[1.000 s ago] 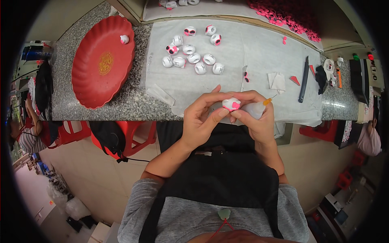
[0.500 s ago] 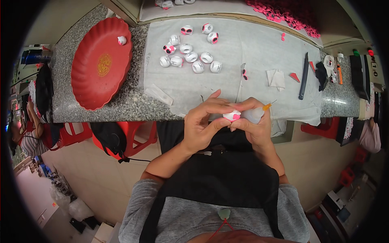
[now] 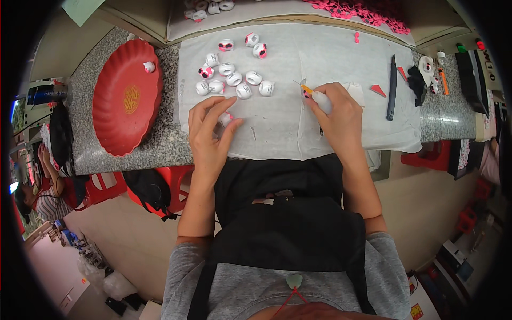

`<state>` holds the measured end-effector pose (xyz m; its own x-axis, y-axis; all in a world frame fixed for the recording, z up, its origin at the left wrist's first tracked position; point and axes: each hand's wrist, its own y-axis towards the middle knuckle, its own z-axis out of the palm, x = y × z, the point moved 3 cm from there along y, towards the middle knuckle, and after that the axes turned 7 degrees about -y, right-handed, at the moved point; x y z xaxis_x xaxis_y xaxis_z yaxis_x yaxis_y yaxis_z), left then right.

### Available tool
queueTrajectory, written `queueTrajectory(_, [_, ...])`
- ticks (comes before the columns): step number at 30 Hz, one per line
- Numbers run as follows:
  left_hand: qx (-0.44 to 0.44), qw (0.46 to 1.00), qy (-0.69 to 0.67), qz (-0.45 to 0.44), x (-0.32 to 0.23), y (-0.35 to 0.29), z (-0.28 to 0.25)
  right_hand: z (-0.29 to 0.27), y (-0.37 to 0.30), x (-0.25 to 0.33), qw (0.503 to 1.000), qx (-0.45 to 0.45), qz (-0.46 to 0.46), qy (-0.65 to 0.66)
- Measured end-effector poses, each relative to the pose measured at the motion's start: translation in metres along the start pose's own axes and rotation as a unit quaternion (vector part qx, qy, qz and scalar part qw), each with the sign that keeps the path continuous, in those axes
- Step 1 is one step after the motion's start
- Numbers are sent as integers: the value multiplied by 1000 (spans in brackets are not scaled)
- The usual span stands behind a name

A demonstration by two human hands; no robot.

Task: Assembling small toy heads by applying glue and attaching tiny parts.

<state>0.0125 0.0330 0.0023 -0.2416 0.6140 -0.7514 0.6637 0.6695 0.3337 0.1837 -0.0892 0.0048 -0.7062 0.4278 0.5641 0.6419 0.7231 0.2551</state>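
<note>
My left hand [image 3: 209, 130] rests over the paper with its fingers apart, curved around a small white-and-pink figure head [image 3: 226, 118]. The fingers partly hide the head, which seems to sit on the paper. In my right hand [image 3: 341, 114] is a white needle-tip squeeze bottle [image 3: 322, 102] with an orange tip, its thin needle pointing left. Right by that tip lies a small pink-and-black sunglasses piece [image 3: 306, 94], partly covered. Several white heads [image 3: 234, 79] stand in loose rows beyond my left hand, some wearing the pink sunglasses [image 3: 226, 46].
A red scalloped tray [image 3: 128, 114] with one small head [image 3: 149, 66] stands on the granite counter at left. At right lie a dark long-handled tool [image 3: 392, 88], a red triangular scrap [image 3: 378, 90] and a black cloth [image 3: 416, 80]. Pink pieces [image 3: 368, 16] heap on the shelf behind.
My hands have parted and reached forward over the paper. The left has carried the head down to the left; the right has swung the bottle's needle from pointing right to pointing left.
</note>
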Motion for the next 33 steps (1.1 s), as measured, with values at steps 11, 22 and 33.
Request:
queueTrajectory(11, [-16, 997, -66, -35, 2, -2, 4, -16, 22, -23, 969, 98, 98, 205])
queueTrajectory(22, [5, 996, -3, 94, -54, 22, 45, -12, 26, -27, 905, 198, 188, 327])
queueTrajectory(33, [18, 998, -13, 64, -47, 35, 85, -9, 29, -30, 897, 245, 183, 320])
